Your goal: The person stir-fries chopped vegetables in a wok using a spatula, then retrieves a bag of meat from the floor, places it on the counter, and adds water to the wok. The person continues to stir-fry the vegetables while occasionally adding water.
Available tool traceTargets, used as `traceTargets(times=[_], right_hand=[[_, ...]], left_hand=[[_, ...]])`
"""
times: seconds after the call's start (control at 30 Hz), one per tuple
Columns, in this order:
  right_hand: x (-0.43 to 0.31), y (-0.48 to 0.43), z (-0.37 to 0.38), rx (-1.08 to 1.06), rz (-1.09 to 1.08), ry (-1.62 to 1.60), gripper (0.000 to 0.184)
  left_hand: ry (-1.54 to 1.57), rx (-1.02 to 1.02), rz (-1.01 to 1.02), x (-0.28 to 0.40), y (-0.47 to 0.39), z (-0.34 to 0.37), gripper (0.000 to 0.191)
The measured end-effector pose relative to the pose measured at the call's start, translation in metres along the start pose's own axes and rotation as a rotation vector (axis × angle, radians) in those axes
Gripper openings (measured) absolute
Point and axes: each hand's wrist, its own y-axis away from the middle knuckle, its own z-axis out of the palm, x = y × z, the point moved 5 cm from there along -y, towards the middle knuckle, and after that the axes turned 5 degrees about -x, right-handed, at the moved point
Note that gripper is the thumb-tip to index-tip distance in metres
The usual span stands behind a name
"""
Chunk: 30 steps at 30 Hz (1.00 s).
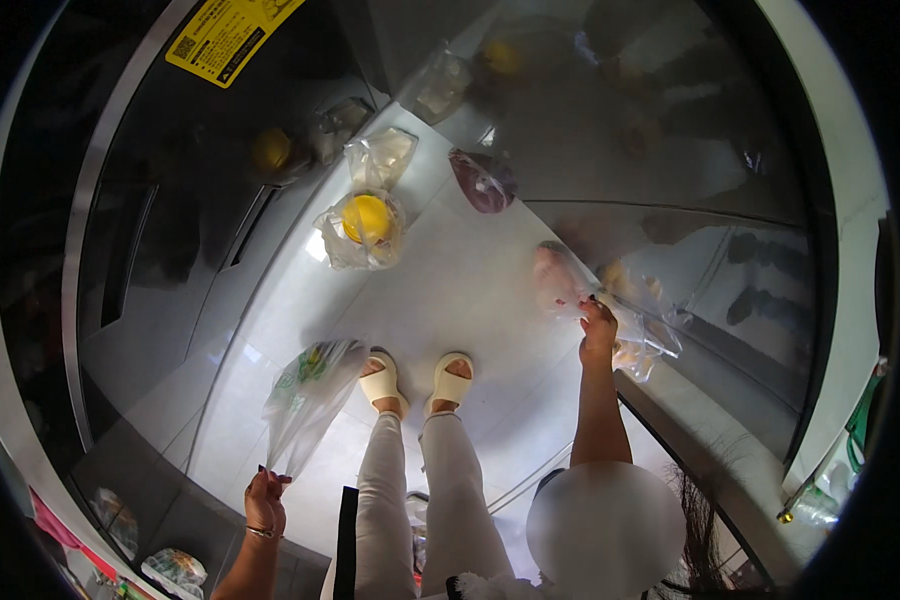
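My left hand [265, 502] is at the lower left, its fingers pinching the gathered end of a translucent plastic bag [307, 390] with green print. That bag trails towards my left foot, and something green and yellow shows at its far end. At the right, my right hand [598, 330] grips the edge of a clear plastic bag of pinkish contents [559, 276], perhaps meat. Right beside that hand lies another clear bag with yellowish pieces [634, 349]; whether my fingers also hold it is hard to see.
On the pale tiled floor [450, 292] sit a bagged tub with a yellow lid [367, 219], a bag of pale contents [382, 156] and a bag of dark reddish contents [486, 180]. Glossy dark panels [645, 150] mirror them on both sides. My cream sandals [450, 377] stand between the bags.
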Motion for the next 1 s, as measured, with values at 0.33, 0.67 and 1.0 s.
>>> traceTargets(times=[0.33, 0.67, 1.0], right_hand=[[-0.082, 0.021, 0.166, -0.109, -0.708, 0.431, 0.041], [-0.064, -0.019, 0.493, -0.359, -0.566, 1.206, 0.068], [-0.088, -0.002, 0.358, -0.659, -0.507, 0.138, 0.011]], left_hand=[[-0.012, 0.085, 0.005, -0.015, 0.011, -0.048, 0.024], [0.108, 0.364, -0.077, -0.038, 0.043, -0.115, 0.021], [0.19, 0.373, -0.163, -0.061, 0.06, -0.141, 0.019]])
